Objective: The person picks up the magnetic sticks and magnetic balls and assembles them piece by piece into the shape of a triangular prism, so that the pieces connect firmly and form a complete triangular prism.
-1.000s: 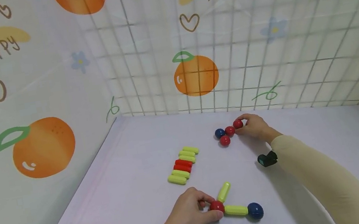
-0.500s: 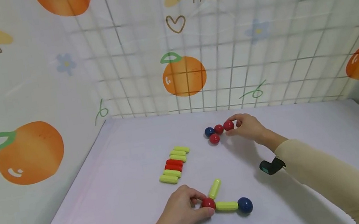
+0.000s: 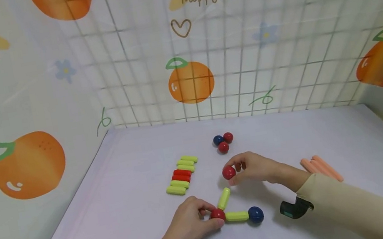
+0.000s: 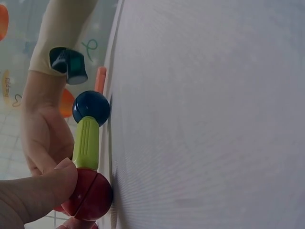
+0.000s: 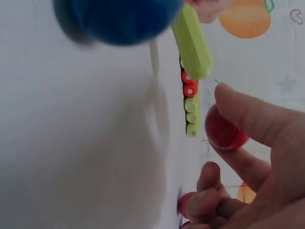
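Observation:
My left hand (image 3: 191, 220) pinches a red ball (image 4: 90, 195) between thumb and fingers, low at the table. Two yellow-green rods join that ball: one rod (image 3: 237, 216) leads right to a dark blue ball (image 3: 255, 215), the other rod (image 3: 223, 198) points away toward the back. Between thumb and index finger, my right hand (image 3: 254, 167) holds a second red ball (image 5: 225, 128), just beyond the free end of the far rod. In the right wrist view that ball shows raised off the table, beside the rod's end (image 5: 204, 71).
A row of yellow-green rods (image 3: 178, 189) with red rods (image 3: 182, 175) among them lies left of centre. At the back sit two red balls (image 3: 223, 147) and a blue ball (image 3: 218, 140). Orange rods (image 3: 323, 168) lie beside the right forearm. Printed curtain walls (image 3: 124, 84) bound the table.
My right hand has taken a red ball from the group at the back and carried it toward the front, near the rods. My left hand keeps its hold. The head view has shifted slightly.

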Tool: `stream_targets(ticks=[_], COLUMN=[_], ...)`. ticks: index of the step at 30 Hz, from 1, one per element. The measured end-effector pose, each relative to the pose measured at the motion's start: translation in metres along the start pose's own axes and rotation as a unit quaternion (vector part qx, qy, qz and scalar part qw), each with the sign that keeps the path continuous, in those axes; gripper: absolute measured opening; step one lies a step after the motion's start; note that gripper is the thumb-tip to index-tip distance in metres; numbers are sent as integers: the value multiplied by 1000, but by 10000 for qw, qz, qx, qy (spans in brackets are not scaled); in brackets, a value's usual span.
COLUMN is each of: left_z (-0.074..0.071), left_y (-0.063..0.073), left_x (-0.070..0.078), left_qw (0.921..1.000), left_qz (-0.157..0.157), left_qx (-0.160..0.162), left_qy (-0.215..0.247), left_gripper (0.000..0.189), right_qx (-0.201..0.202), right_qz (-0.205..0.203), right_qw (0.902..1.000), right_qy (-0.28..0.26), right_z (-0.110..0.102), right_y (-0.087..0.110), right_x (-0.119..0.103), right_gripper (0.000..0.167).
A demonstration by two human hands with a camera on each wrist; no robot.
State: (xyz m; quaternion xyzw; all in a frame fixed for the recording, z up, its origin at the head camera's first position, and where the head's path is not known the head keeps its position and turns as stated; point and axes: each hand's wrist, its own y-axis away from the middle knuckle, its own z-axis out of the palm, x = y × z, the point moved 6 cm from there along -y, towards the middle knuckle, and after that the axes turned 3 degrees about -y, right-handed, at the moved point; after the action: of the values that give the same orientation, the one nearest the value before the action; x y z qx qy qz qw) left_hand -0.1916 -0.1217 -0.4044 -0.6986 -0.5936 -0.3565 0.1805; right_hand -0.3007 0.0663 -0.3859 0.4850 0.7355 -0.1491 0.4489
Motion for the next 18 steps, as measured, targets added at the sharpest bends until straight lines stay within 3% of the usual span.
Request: stream_targets(ticks=[8, 18], left_z=[0, 2], left_y=[1, -1], left_x=[-1, -1], left_qw=[10000, 10000], left_qz=[84, 0], left_qx=[53, 16], left_qy=[11, 26], left_gripper=[31, 31], right_qx=[-500, -568], right_qz=[-135, -271], right_qw=[9981, 9972], right_qy=[-333, -408], right_z=[12, 16], right_y=[11, 12], right_x=[4, 8], right_gripper=[38, 37])
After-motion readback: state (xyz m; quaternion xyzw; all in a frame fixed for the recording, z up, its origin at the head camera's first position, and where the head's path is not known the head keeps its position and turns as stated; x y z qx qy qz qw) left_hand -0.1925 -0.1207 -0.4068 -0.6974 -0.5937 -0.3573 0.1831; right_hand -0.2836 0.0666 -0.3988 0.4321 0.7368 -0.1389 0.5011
